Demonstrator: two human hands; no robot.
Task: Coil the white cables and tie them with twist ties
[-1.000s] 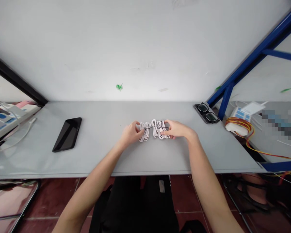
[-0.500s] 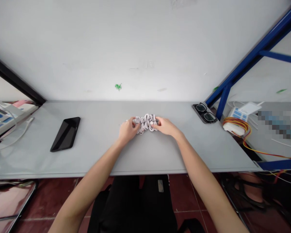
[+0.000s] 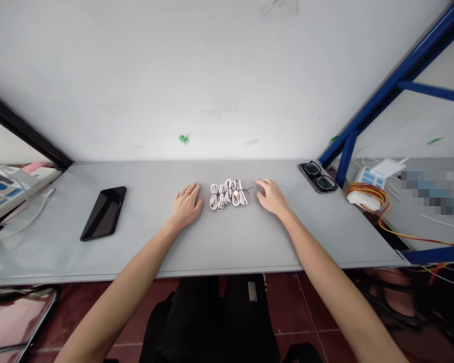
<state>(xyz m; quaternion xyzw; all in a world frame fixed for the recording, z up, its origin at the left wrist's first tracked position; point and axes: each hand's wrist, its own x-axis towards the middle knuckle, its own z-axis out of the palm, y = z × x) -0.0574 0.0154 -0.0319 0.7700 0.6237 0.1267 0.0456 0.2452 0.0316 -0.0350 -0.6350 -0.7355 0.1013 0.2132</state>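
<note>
Several coiled white cables (image 3: 229,194), bound with dark ties, lie side by side in a row on the grey table (image 3: 227,242). A loose tie end sticks out at the right of the row. My left hand (image 3: 186,205) rests on the tabletop just left of the cables, palm down, a ring on one finger, holding nothing. To the right of the row, my right hand (image 3: 271,195) is open, its fingers apart and pointing toward the cables without touching them.
A black phone or small tablet (image 3: 103,214) lies on the left. Glasses (image 3: 326,182) sit on a dark flat case at the back right. Beside the blue frame (image 3: 347,157) are a power strip and a red-yellow cable coil (image 3: 369,194). A wall (image 3: 227,75) closes the back.
Both hands have let go of the cable bundles and moved apart, the left hand to the left and the right hand to the right. The cables stay in place.
</note>
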